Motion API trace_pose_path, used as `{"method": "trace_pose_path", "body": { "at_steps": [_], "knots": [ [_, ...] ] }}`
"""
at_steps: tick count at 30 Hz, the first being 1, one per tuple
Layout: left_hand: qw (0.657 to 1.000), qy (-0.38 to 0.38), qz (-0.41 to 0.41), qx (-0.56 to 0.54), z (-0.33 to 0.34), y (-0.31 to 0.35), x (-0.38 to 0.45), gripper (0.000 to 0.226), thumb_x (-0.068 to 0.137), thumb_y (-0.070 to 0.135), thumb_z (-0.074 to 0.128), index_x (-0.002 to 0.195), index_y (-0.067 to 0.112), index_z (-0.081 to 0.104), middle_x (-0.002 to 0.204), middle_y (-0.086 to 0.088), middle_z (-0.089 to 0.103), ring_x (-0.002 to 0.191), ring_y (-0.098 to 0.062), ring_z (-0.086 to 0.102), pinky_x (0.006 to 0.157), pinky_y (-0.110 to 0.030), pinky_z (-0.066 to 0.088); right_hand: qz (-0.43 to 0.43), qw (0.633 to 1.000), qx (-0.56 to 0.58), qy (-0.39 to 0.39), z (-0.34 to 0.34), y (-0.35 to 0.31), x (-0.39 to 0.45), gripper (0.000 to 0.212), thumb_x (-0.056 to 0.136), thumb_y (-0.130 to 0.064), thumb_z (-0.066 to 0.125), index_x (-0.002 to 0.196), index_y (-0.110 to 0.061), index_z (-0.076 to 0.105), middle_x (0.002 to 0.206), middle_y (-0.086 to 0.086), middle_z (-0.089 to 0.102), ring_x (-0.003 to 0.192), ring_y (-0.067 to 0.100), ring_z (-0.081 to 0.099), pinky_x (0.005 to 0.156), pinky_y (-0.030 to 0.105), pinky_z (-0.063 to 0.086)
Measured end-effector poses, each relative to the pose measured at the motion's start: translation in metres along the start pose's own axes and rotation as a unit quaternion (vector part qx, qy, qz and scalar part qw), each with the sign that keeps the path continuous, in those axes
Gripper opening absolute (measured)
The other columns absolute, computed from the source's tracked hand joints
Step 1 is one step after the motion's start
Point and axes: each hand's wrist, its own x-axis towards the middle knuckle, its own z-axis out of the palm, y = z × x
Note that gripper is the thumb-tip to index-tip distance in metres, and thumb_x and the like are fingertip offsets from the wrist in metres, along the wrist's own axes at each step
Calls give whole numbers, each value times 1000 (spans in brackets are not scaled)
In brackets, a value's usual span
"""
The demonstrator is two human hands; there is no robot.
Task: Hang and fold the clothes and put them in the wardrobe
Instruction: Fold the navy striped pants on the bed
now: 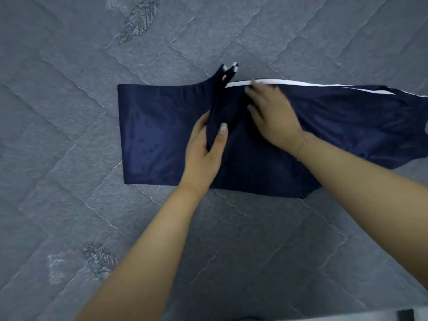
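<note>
- Navy garment (162, 135): laid across the middle of the frame on the grey quilted bed (69, 89), white stripe (289, 84) along its upper edge, right part not yet folded.
- Step judged: folding in hand; a raised fold is pinched at centre.
- Left hand (203, 154): closed upon that fold.
- Right hand (273, 114): spread flat, pressing the cloth just right of it.
- Next move judged: fold to be carried over and smoothed.

Home bedroom, grey quilted bedspread (69, 135), embroidered leaves (139, 19)
</note>
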Motion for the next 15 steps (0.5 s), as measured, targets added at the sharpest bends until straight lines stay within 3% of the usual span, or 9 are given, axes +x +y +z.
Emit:
{"method": "trace_pose_path", "body": {
  "at_steps": [2, 3, 4, 6, 8, 9, 11, 13, 15],
  "knots": [
    [1000, -30, -11, -2, 12, 0, -2, 35, 102, 24, 48, 132, 7, 55, 136, -11, 53, 129, -18, 49, 110, -42, 38, 27, 991, 113, -64, 6, -5, -16, 43, 105, -21, 39, 147, -10, 38, 161, 10, 18, 150, 26, 12, 122, 44, 4],
    [999, -41, -12, -4, 18, 1, -3, 36, 102, 24, 48, 132, 6, 55, 135, -11, 54, 129, -19, 49, 110, -43, 38, 93, 964, 246, -34, 3, -10, -22, 39, 106, -21, 35, 143, -11, 42, 159, 11, 24, 149, 24, 16, 123, 43, 4],
    [999, -51, -9, -6, 25, 3, -4, 35, 102, 24, 48, 132, 6, 55, 134, -11, 54, 129, -19, 49, 110, -43, 38, 183, 897, 401, 8, -5, -17, -26, 38, 107, -26, 30, 139, -12, 46, 155, 11, 34, 145, 20, 28, 123, 41, 10],
    [997, -82, -6, -8, 39, 10, -6, 37, 102, 25, 47, 134, 8, 53, 138, -7, 52, 130, -13, 47, 112, -36, 37, 306, 728, 613, 29, -26, -23, -34, 62, 105, -49, 15, 136, -11, 53, 141, 6, 54, 127, 12, 52, 116, 37, 31],
    [990, -138, -12, -10, 54, 20, -8, 38, 103, 28, 45, 137, 14, 50, 146, 2, 45, 134, -1, 39, 112, -18, 30, 325, 632, 703, 4, -42, -16, -50, 80, 96, -67, 7, 134, -14, 55, 130, 3, 63, 116, 15, 62, 102, 36, 47],
    [984, -175, -28, -10, 63, 24, -9, 36, 103, 30, 43, 135, 16, 52, 151, 5, 39, 137, 3, 33, 113, -14, 25, 327, 606, 725, -2, -49, -10, -59, 82, 94, -71, 10, 134, -16, 55, 131, 3, 63, 118, 18, 61, 100, 37, 48],
    [963, -257, -79, -11, 78, 32, -7, 34, 105, 35, 35, 121, 22, 62, 158, 8, 26, 144, 1, 18, 118, -20, 13, 340, 585, 736, 18, -61, 1, -72, 71, 93, -70, 28, 135, -20, 55, 135, 3, 60, 124, 20, 57, 106, 39, 43],
    [939, -319, -125, -21, 89, 39, -2, 45, 106, 40, 24, 126, 26, 61, 161, 9, 17, 146, 0, 9, 118, -23, 5, 350, 604, 715, 42, -70, 15, -78, 49, 96, -51, 50, 132, -18, 58, 131, 2, 63, 122, 17, 58, 106, 36, 42],
    [937, -316, -144, -31, 97, 41, 2, 44, 107, 38, 22, 137, 26, 52, 161, 7, 18, 143, 3, 13, 118, -24, 7, 361, 642, 675, 32, -72, 26, -85, 33, 95, -25, 61, 124, -9, 62, 123, 9, 67, 111, 19, 64, 97, 33, 51]
  ]
}}
